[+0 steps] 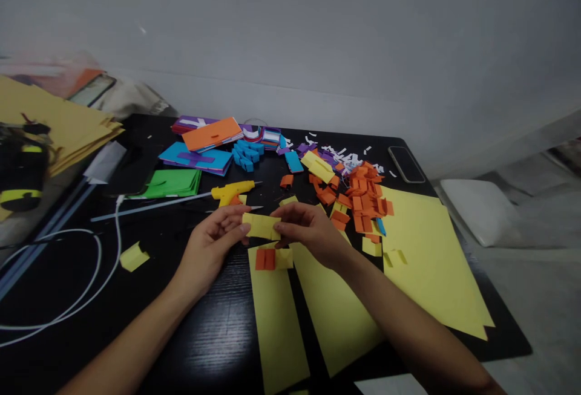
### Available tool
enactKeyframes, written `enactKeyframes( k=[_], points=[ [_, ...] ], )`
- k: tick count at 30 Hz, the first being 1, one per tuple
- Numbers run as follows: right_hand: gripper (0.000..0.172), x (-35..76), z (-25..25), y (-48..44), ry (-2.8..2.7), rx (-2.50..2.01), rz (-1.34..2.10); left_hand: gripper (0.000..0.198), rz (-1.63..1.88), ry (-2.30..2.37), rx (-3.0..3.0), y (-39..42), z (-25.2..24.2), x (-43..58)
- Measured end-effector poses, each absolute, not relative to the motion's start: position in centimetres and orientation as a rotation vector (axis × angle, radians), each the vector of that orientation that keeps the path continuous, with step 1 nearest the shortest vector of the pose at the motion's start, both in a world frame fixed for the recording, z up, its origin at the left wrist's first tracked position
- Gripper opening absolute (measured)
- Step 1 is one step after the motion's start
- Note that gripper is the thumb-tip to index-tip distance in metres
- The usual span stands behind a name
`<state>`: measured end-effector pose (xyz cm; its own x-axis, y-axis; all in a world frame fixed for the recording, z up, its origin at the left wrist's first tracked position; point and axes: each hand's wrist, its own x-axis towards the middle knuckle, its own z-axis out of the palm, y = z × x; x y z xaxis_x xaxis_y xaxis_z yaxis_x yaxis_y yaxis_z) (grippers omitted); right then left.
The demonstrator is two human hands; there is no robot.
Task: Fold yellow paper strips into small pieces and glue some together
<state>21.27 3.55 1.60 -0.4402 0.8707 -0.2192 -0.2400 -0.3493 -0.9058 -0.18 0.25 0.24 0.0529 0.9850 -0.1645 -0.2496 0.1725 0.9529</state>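
Both my hands pinch one small folded yellow paper piece (262, 226) above the black table (200, 334). My left hand (213, 244) grips its left end, fingers curled. My right hand (308, 228) grips its right end, fingers bent over the top edge. Just below the piece lie a small orange folded piece (265, 259) and a small yellow one (284, 257) on a long yellow paper strip (276, 322).
A yellow glue gun (232, 191) lies behind my hands, its white cord (97, 262) looping left. A pile of orange folded pieces (363, 195) sits right, on a large yellow sheet (431, 262). Blue pieces (247, 154), coloured paper stacks (200, 159) and a phone (405, 164) lie farther back.
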Motion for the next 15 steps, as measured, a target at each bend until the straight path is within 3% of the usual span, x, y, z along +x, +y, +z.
enactKeyframes(
  k=[6,15],
  points=[
    [0.03,21.04,1.7,3.4,-1.078,-0.946,1.884,0.019,1.123,1.069,0.963,0.45,0.41,0.14],
    [0.028,21.17,1.01,3.34,-1.274,-1.101,1.698,0.027,1.069,1.186,1.08,0.49,0.62,0.63]
  ],
)
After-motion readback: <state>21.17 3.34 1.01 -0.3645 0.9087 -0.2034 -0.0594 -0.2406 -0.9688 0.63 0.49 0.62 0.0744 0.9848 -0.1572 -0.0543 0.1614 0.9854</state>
